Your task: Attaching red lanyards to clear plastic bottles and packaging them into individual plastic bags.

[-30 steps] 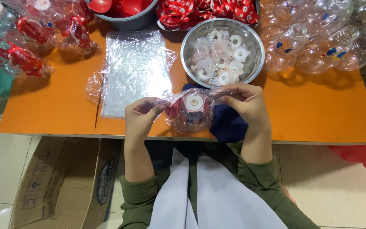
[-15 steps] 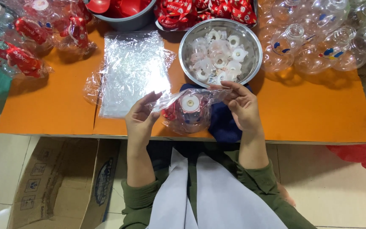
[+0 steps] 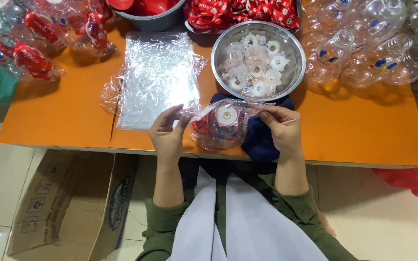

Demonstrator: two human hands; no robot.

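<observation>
Both hands (image 3: 170, 133) pinching bagged bottle (image 3: 221, 126)

Surface (image 3: 64, 111): plain orange; steel bowl (image 3: 293, 72): silver-grey, holding white ring-shaped caps (image 3: 255, 67). Bagged bottle (image 3: 221, 128) between the hands: clear with a white cap and a red patch, inside a transparent glossy bag; stack of plastic bags (image 3: 156, 77): clear, with silvery glare. Empty bottles (image 3: 359, 43): clear with small blue and red marks; cloth (image 3: 262, 142): dark navy; sleeves (image 3: 160, 224): olive green; cardboard box (image 3: 68, 203): brown with blue print.
</observation>
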